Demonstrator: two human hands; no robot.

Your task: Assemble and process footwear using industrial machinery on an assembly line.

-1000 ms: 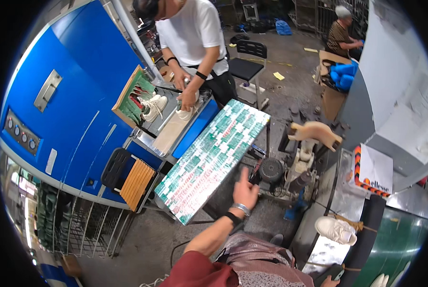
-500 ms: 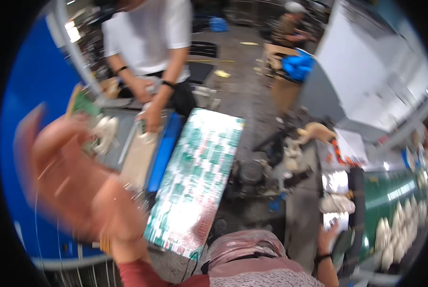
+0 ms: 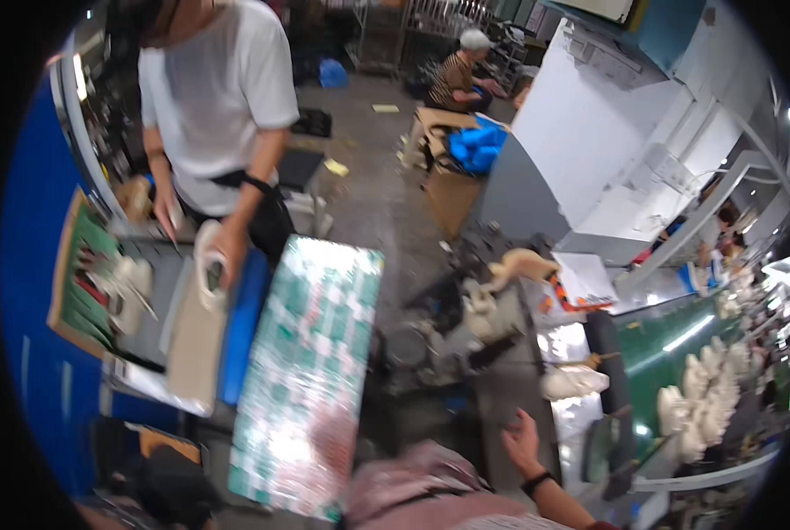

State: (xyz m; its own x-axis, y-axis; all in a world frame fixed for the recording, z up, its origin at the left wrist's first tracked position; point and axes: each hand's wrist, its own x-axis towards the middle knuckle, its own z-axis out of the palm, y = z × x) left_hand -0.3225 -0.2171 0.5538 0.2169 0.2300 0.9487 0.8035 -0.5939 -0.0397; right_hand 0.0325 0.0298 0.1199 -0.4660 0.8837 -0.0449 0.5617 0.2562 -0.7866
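My right hand [image 3: 523, 444] is at the lower right with a dark band on the wrist. Its fingers are apart and hold nothing. Close beyond it, a white shoe [image 3: 574, 382] lies on its side on a shiny strip of the bench, apart from the fingers. My left hand is out of the picture. Before me slants a long panel [image 3: 302, 380] with a glossy green-and-white patchy surface. Across from it, a person in a white T-shirt [image 3: 214, 79] grips another white shoe [image 3: 206, 265] over a beige board.
Several white shoes [image 3: 695, 389] stand on a green conveyor [image 3: 642, 353] at the right. A dark machine [image 3: 408, 344] sits between panel and bench. At the left are a pair of white shoes [image 3: 130, 296] and a blue wall [image 3: 33, 291]. Another person [image 3: 465, 75] sits farther back.
My left hand, raised and blurred before, has left the picture. My right hand now shows farther from the shiny strip. The view has shifted, and the co-worker's hands have moved apart.
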